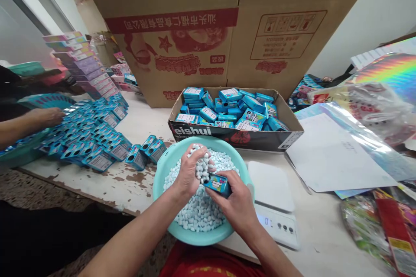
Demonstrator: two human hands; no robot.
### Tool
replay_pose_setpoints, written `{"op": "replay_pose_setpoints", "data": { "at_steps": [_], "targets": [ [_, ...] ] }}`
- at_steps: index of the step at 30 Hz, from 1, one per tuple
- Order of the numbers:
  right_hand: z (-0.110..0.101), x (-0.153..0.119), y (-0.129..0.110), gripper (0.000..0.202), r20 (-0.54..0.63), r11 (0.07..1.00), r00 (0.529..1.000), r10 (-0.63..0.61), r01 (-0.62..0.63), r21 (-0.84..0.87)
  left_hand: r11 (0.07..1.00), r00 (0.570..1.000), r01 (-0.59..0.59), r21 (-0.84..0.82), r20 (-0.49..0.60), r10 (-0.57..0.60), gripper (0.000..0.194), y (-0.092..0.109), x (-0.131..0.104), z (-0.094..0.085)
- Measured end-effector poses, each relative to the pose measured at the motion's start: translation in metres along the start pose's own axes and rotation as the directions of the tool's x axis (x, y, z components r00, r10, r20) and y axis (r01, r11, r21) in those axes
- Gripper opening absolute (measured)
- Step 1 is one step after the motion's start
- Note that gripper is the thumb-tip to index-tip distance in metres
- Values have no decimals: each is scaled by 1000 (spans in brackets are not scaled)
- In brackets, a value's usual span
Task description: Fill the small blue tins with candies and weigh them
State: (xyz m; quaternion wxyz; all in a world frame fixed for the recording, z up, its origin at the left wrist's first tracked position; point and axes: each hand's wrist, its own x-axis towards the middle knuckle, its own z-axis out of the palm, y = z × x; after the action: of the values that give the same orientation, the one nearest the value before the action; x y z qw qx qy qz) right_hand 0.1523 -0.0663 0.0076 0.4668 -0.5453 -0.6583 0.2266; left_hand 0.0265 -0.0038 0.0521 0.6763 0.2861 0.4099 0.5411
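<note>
Cupping white candies [202,169] in the curled left hand [188,176]. Pinching a small blue box [219,185] between thumb and fingers of the right hand [239,201], with one end beside the candies. Holding both over a turquoise basin [203,238], in front of a low carton [224,137] and beside a white scale [271,185].

A small blue box [218,184] with bright printed lettering is held lengthwise above the bowl, slightly tilted, its dark left end against a raised handful of candies [203,168]. The candies are small, rounded pieces, white to pale blue. Many more loose candies [199,215] lie spread inside the round, light turquoise bowl [158,184], which sits upright directly below the box.
</note>
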Motion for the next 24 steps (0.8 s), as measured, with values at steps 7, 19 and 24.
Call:
{"op": "replay_pose_setpoints", "data": {
  "at_steps": [7, 19, 24],
  "targets": [
    [-10, 5, -3, 25, 50, 996, 995, 85, -85, 1, 997, 997, -78, 22, -14, 78, 30, -10, 1, 10],
    [-16, 16, -5, 26, 72, 987, 985, 159, -161, 19, 991, 992, -126, 55, 27, 125, 31, -11, 9, 18],
    [-16, 17, -1, 26, 75, 983, 981, 180, -181, 14, 988, 990, -137, 69, 24, 135, 30, -11, 10, 19]
  ]
}}
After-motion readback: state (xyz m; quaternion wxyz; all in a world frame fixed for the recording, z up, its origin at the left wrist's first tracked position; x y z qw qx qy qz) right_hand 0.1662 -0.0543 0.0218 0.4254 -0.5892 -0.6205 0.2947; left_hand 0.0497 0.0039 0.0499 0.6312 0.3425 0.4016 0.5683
